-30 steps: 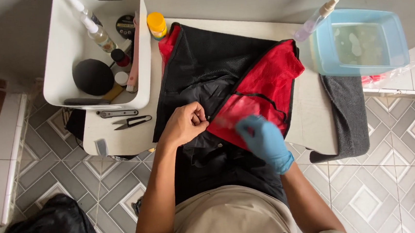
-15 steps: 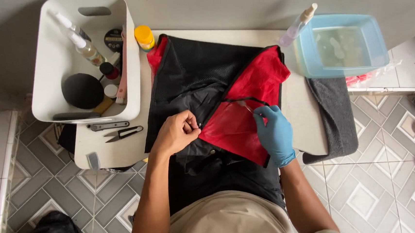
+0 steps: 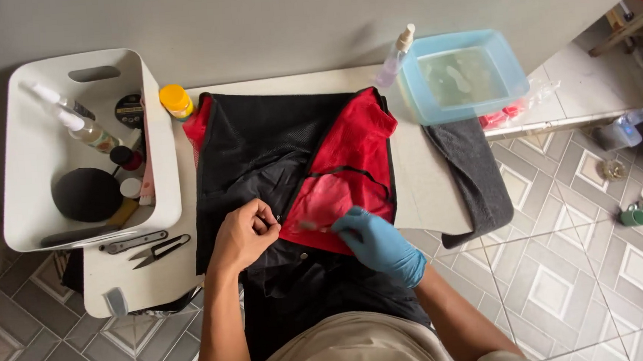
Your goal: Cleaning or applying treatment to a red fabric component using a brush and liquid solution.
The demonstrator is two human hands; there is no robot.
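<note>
My left hand (image 3: 244,235) was bare and curled into a loose fist, its fingertips pinched on the edge of the black jacket (image 3: 260,162) right where the black cloth met the red lining (image 3: 350,156). My right hand (image 3: 380,244), in a blue glove, lay just beside it on the lower part of the red lining, fingers drawn together around a small thin tool (image 3: 311,225) whose tip pointed toward my left hand; it was too blurred for me to tell what kind of tool it was. The jacket lay spread open across the white table (image 3: 420,189), its lower end hanging over the near edge against my body.

To my left a white plastic bin (image 3: 25,156) sat at the table's corner, holding spray bottles, a round black lid and small jars. Just beside the bin's near wall lay a pair of small black snips (image 3: 159,251) and a flat metal tool (image 3: 133,242). A yellow-capped jar (image 3: 176,100) stood at the jacket's far left corner. At the far right stood a spray bottle (image 3: 396,56), touching a clear blue tub (image 3: 463,76) of water, and a grey towel (image 3: 472,181) hung over the table's right edge
</note>
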